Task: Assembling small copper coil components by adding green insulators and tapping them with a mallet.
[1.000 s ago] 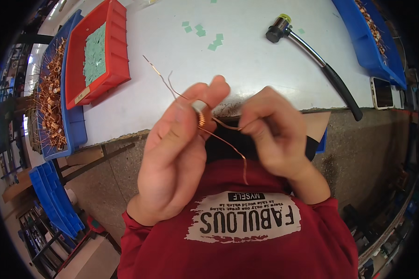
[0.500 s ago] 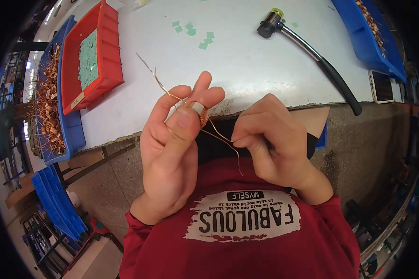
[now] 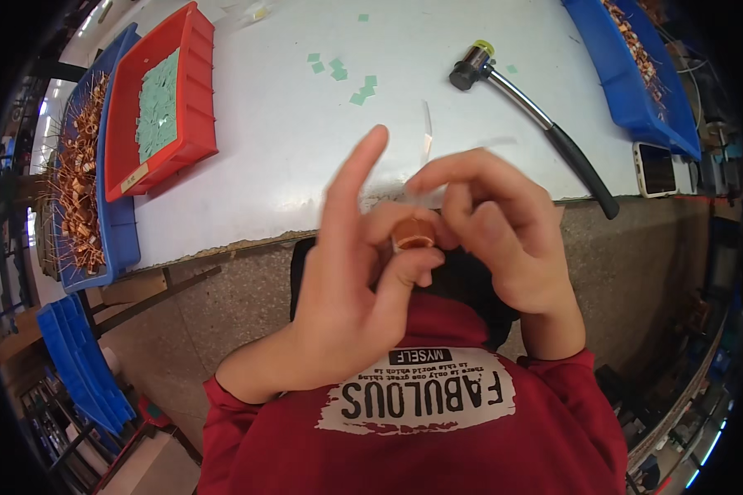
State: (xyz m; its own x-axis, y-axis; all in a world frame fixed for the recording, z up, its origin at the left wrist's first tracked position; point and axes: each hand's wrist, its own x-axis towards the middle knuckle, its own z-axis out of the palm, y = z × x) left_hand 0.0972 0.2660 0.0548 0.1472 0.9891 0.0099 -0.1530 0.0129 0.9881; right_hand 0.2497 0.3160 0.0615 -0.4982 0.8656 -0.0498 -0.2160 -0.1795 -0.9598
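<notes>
A small copper wire coil (image 3: pixel 414 234) sits between the thumb and a bent finger of my left hand (image 3: pixel 351 280), just past the table's near edge. The left index finger points upward, away from the coil. My right hand (image 3: pixel 504 235) is close against the coil's right side, its fingers curled. Blur and overlap hide what its fingertips grip. A thin pale strand, likely a wire end (image 3: pixel 428 132), stands up beyond the right index finger.
A red bin (image 3: pixel 202 124) of green squares and a blue bin (image 3: pixel 124 231) of copper coils stand left. Loose green squares (image 3: pixel 338 73), a hammer (image 3: pixel 545 124) and a phone (image 3: pixel 656 171) lie on the white table (image 3: pixel 281 165). Another blue bin (image 3: pixel 636 99) is at far right.
Both hands have come together and the coil has moved right and slightly down, turned over. My left index finger has lifted. The right hand has left its pinch on the trailing wire.
</notes>
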